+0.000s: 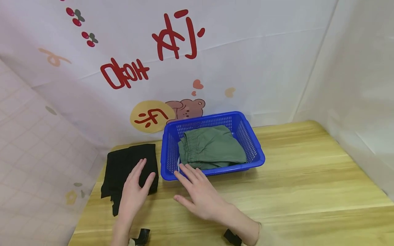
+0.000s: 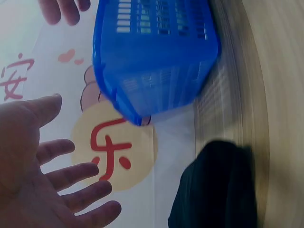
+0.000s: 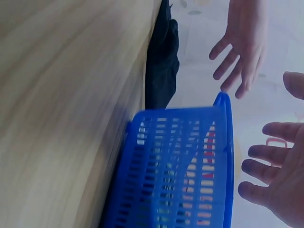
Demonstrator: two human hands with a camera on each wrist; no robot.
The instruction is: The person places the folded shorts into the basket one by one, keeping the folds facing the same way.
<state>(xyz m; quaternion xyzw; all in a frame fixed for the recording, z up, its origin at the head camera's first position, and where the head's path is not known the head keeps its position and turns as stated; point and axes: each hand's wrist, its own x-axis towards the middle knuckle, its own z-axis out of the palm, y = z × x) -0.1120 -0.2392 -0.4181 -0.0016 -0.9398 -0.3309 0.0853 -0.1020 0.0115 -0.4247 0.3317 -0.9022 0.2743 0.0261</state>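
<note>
My left hand (image 1: 134,191) hovers over the near part of a black folded cloth (image 1: 129,164), its fingers extended and holding nothing. Close to the front left corner of a blue plastic basket (image 1: 212,171) is my right hand (image 1: 200,194), fingers spread and nothing in its grasp. Inside the basket lies a folded green garment with a gathered elastic waistband (image 1: 192,147); something white shows beneath its left edge. In the left wrist view the left hand (image 2: 52,166) is apart from the basket's side. The right wrist view shows the right hand (image 3: 280,166) beside the basket's rim.
The basket stands on a wooden table (image 1: 307,177) against a white wall covering (image 1: 261,61) with red characters and a cartoon bear. The black cloth lies left of the basket, near the table's left edge. Another white covering (image 1: 363,85) borders the right side.
</note>
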